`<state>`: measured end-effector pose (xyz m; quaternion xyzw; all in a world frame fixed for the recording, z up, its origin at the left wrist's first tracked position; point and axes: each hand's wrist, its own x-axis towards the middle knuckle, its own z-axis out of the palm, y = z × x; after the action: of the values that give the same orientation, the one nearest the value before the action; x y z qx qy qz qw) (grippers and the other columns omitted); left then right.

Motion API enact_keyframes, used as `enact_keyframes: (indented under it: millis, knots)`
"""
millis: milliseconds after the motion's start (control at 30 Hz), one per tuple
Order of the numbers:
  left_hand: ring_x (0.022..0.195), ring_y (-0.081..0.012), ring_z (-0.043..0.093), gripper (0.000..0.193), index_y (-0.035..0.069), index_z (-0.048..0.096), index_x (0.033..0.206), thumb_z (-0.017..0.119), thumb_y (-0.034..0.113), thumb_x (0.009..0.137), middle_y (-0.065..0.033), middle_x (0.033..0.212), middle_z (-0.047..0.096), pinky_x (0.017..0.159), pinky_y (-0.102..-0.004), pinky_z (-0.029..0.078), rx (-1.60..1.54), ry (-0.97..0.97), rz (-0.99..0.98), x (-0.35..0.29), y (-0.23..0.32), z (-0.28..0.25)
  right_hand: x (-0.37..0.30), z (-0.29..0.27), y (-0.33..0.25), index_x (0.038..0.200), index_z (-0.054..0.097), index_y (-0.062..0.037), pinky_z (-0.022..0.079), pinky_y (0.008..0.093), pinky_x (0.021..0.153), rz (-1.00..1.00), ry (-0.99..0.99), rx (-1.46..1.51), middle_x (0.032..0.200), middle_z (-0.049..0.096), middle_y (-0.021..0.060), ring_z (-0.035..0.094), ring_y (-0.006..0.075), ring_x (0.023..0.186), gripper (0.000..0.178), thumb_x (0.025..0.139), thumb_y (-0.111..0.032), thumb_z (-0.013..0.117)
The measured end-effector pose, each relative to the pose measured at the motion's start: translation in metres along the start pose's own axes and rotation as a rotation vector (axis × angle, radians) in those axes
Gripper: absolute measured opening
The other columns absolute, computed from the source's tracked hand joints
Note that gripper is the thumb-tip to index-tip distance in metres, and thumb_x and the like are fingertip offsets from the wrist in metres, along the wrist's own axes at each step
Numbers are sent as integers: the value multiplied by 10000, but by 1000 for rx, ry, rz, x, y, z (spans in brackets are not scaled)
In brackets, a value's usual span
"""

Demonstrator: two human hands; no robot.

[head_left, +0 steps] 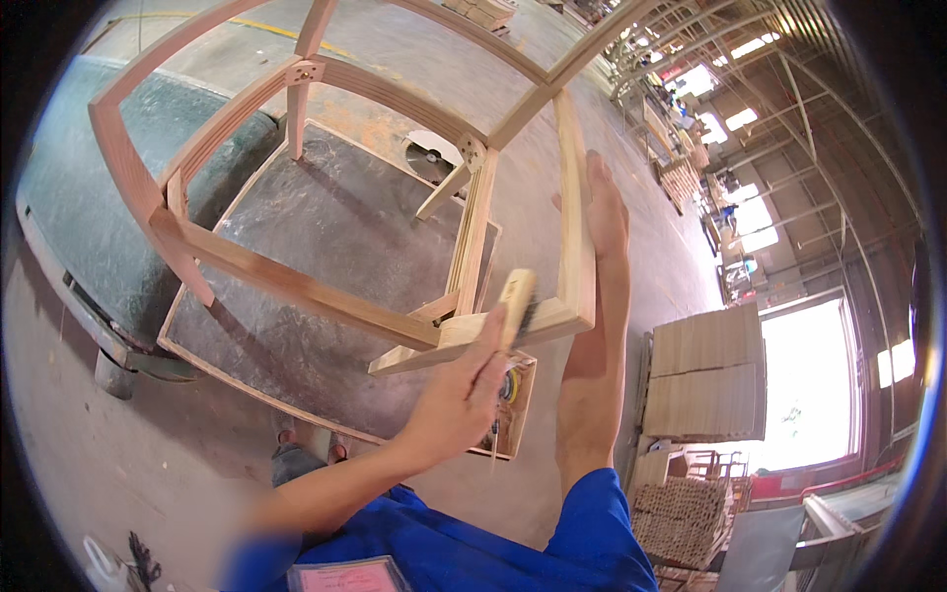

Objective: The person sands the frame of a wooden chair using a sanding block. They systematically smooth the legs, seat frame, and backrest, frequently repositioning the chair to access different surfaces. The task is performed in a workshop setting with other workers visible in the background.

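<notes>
An unfinished wooden chair frame stands over a low dark board, with its pale arm pieces at the right. In my left hand is a brush with a pale wooden handle and dark bristles. The brush, slightly blurred, is held against the frame's lower right corner. Farther up, my right hand grips the outer side of the upright right-hand rail. Its fingers lie along the wood, and what looks like the thumb tip shows on the other side.
A teal-topped table stands at the left. A small wooden box with a partly hidden yellow-and-dark item adjoins the board's near right corner. A round dark blade lies beyond the frame. Stacked panels stand at the right.
</notes>
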<state>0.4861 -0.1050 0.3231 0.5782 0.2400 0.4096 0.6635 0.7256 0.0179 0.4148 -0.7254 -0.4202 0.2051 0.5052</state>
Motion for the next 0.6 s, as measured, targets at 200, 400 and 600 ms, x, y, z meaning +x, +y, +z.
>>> enact_keyframes:
  millis: [200, 400, 600]
  knots:
    - [726, -60, 460, 523, 37, 333, 1552, 459, 138, 1055, 0, 896, 548, 640, -237, 421, -109, -24, 52, 13, 29, 13, -1, -1, 1, 1494, 412, -3, 578, 334, 816, -59, -58, -58, 1302, 564, 122, 627, 199, 981, 651, 1048, -476, 436]
    - [716, -175, 549, 520, 74, 357, 1541, 469, 177, 1043, -135, 836, 594, 688, -322, 471, -38, 1, -88, 1, 0, 1, 12, -15, 10, 1486, 418, 0, 585, 346, 812, -111, -45, -105, 1265, 578, 118, 626, 196, 964, 618, 1054, -442, 439]
    - [702, -74, 475, 515, 54, 343, 1550, 441, 156, 1055, 0, 822, 543, 642, -251, 437, -19, 20, -2, 17, 16, 11, 6, -7, 8, 1520, 351, -1, 577, 373, 874, -113, -131, -17, 1342, 540, 127, 615, 197, 1033, 595, 1060, -362, 457]
